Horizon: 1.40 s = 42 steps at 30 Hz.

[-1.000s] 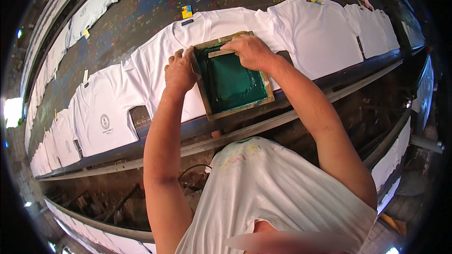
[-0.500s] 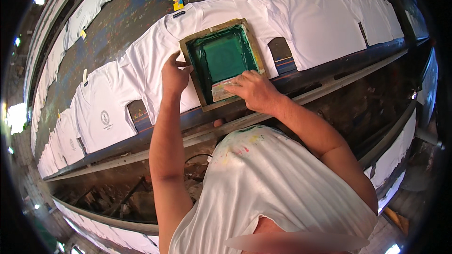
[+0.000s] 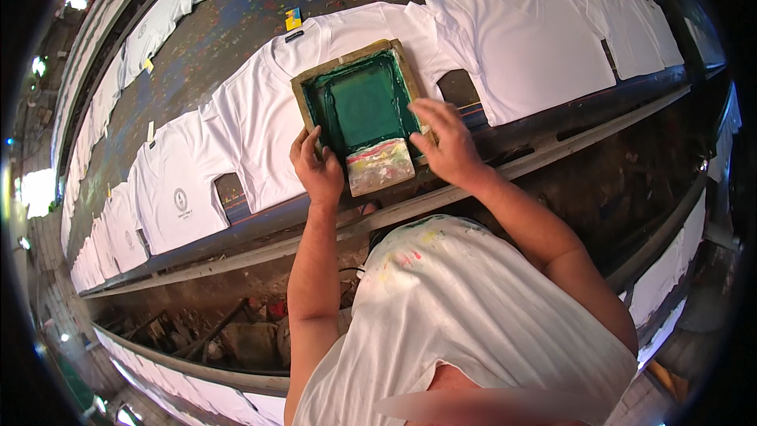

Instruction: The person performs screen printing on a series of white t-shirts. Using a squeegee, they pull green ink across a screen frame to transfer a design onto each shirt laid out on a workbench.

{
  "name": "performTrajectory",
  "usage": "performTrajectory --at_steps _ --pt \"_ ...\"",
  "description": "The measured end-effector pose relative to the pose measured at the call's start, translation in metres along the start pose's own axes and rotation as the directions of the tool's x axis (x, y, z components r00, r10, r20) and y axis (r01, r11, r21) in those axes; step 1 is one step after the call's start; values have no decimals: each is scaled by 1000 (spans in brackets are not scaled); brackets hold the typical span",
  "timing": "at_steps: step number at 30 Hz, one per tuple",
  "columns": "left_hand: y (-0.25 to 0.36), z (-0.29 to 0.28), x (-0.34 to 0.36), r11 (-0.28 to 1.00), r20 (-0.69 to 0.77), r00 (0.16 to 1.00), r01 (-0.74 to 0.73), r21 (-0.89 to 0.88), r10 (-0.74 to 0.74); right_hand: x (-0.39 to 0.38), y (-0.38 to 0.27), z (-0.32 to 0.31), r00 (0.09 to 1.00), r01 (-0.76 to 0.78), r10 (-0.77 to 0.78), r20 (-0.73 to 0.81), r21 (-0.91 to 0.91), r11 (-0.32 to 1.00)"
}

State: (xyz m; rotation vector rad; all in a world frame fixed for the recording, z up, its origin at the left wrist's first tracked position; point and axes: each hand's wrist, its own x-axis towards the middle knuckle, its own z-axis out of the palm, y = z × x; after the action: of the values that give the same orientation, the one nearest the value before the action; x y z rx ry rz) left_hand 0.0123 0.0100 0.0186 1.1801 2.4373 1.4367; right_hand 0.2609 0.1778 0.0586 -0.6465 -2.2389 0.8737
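A wooden screen-printing frame with green ink over its mesh lies on a white T-shirt. Leaning on the frame's near end is a paint-smeared squeegee, with neither hand on it. My left hand grips the frame's near left side, its fingers bent at the edge. On the right side, my right hand has its fingers over the rim and its thumb lower down. Part of the frame's near edge is hidden behind the squeegee.
More white T-shirts lie along the dark, paint-spotted table. To the left, one printed T-shirt bears a dark round emblem; a plain T-shirt lies to the right. A rail runs along the table's near edge.
My right hand has let go of the squeegee and moved to the frame's right side. My left hand has slid nearer along the left side. The squeegee now tilts over the near edge.
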Motion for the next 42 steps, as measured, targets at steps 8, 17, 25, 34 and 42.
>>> performTrajectory --at_steps 8,17,25,34,42 --pt "18 -4 -13 983 -122 977 -181 -38 175 1 40 7 854 -512 447 266 578 635" --pt "109 52 -39 904 65 979 -150 -401 192 -90 26 -87 626 -480 715 -312 569 668" --pt "162 97 -61 743 232 901 -134 -656 367 -204 -28 -128 436 -323 748 -500 689 649" --pt "206 141 -88 679 273 850 -128 -723 451 -257 -17 -166 306 -253 763 -569 724 642" --pt "264 235 -112 735 244 901 -111 -669 359 -263 86 -251 380 -250 785 -490 762 597"
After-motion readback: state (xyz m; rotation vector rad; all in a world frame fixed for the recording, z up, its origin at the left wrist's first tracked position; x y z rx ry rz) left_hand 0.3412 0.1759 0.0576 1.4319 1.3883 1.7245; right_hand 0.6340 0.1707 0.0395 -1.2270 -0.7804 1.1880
